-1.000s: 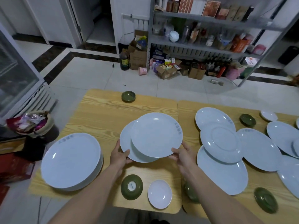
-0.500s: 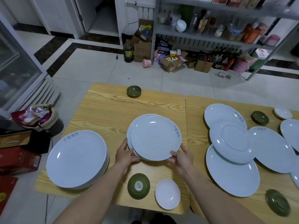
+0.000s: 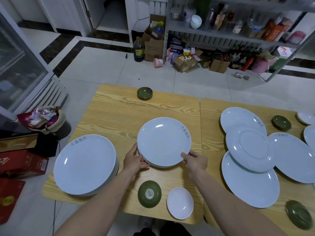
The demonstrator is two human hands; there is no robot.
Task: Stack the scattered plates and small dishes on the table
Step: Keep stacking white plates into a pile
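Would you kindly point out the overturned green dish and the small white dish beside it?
overturned green dish (image 3: pixel 149 193): head view, its base.
small white dish (image 3: pixel 180 203): head view, its centre.

Dim, cool indoor light from overhead. Small white glare spots sit on the centre plate stack (image 3: pixel 163 142), soft shadows beneath it. Wide-angle bending curves the shelving (image 3: pixel 238 31) behind; focus slightly soft throughout.
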